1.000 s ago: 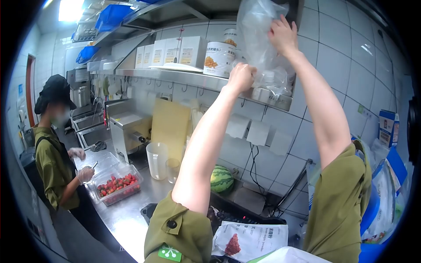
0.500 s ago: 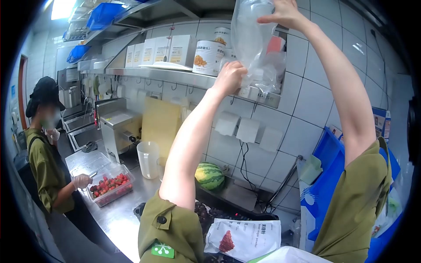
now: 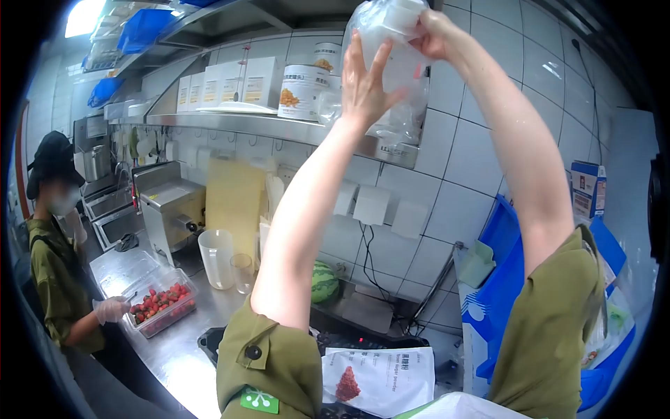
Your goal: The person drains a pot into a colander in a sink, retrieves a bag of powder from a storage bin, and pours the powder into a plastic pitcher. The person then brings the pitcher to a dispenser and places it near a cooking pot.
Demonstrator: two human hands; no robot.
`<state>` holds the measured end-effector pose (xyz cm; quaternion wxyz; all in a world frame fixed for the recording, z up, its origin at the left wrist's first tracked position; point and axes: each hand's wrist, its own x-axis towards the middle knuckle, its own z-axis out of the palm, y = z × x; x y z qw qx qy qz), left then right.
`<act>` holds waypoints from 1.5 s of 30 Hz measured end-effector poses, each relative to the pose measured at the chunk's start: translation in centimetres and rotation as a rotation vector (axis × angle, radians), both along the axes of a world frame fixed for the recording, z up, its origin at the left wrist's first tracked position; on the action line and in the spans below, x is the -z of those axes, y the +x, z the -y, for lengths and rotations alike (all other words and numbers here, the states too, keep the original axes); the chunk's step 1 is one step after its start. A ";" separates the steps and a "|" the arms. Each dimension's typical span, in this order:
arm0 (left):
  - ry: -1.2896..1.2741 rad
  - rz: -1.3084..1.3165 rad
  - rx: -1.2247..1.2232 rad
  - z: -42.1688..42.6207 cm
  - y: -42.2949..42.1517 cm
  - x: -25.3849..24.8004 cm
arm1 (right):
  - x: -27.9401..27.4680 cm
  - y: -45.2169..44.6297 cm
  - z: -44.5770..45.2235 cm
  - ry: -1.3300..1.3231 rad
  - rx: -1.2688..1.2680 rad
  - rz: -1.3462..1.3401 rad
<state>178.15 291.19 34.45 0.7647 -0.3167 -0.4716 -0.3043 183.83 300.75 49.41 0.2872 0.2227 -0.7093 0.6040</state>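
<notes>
A clear plastic bag point(image 3: 392, 64) with white pieces inside its upper part stands at the end of the metal wall shelf point(image 3: 230, 120). My right hand point(image 3: 434, 35) is closed at the bag's upper right edge, thumb and fingers pinching the plastic. Lower and to the left, my left hand point(image 3: 366, 87) has its fingers spread, resting against the front of the bag. Its palm faces the plastic. What the white pieces are, I cannot make out. Just left of the bag, large labelled cans point(image 3: 301, 91) stand on the shelf.
White boxes point(image 3: 248, 80) line the shelf. Below are a watermelon point(image 3: 324, 282), a brown sugar powder packet point(image 3: 380, 380) and a clear pitcher point(image 3: 216, 258). At left, a co-worker point(image 3: 59, 272) with a gloved hand reaches to a strawberry tub point(image 3: 162, 307). Blue bins point(image 3: 499, 258) stand right.
My left hand has gone from closed on the lower bag to spread fingers higher up. My right hand has changed from spread to pinching the bag's edge. The view has shifted right.
</notes>
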 end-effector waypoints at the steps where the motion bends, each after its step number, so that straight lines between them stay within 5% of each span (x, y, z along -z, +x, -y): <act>1: 0.027 -0.001 -0.018 -0.3 -0.5 -0.5 | 1.1 0.8 -0.2 -0.034 -0.034 0.031; 3: -0.012 0.191 -0.059 -0.8 -1.4 -1.2 | 2.8 1.1 -1.1 -0.146 -0.191 0.000; 6: -0.082 0.365 -0.227 -2.0 -2.5 -2.2 | 3.3 0.0 -2.0 0.104 0.412 -0.419; 9: -0.086 0.462 -0.377 -2.1 -3.8 -3.2 | 6.2 -2.9 -3.5 0.772 1.282 -1.243; 10: -0.077 0.494 -0.422 -1.9 -4.3 -3.2 | 6.7 -3.0 -3.8 1.093 1.426 -1.017; 13: -0.097 0.533 -0.103 -0.4 -3.1 -2.2 | 9.3 -0.6 -1.7 1.089 1.374 -0.673; 15: 0.004 0.486 0.292 0.3 -4.4 -1.9 | 7.7 -5.3 -4.6 0.824 1.333 -1.028; 18: 0.063 0.566 0.789 2.0 -5.1 -1.3 | 6.7 -3.2 -3.0 0.821 1.152 -0.601; 21: 0.122 0.478 0.687 1.6 -4.4 -1.8 | 4.3 -4.3 -4.3 0.728 0.581 -0.530; 26: 0.055 0.047 -0.637 0.5 -1.3 -1.3 | 6.3 -4.2 -5.3 0.077 0.069 0.084; 30: -0.185 0.187 -0.316 -0.9 -4.3 -1.3 | 8.1 -4.4 -5.6 0.139 0.157 0.100; 33: -0.243 0.745 -0.235 -0.9 -4.6 -2.2 | 8.0 -4.0 -2.1 0.801 0.941 -0.170; 35: -0.283 0.941 -0.208 -0.6 -5.2 -3.1 | 10.0 -3.8 -0.3 1.086 1.511 -0.794; 36: -0.304 1.037 -0.190 -0.5 -5.6 -3.3 | 10.9 -4.0 0.4 1.167 1.446 -0.790; 37: -0.307 1.024 0.156 0.2 -5.9 -3.0 | 12.0 -4.0 0.9 1.296 1.376 -0.613; 40: -0.248 0.905 1.016 3.4 -7.9 -1.8 | 13.0 -5.2 -0.4 1.120 1.055 -0.376; 43: 0.147 0.529 0.969 5.8 -6.2 -0.7 | 12.3 -5.4 -0.2 1.210 1.024 -0.148; 45: 0.345 0.534 0.343 7.5 -7.4 0.6 | 11.6 -5.2 0.5 1.354 1.123 -0.068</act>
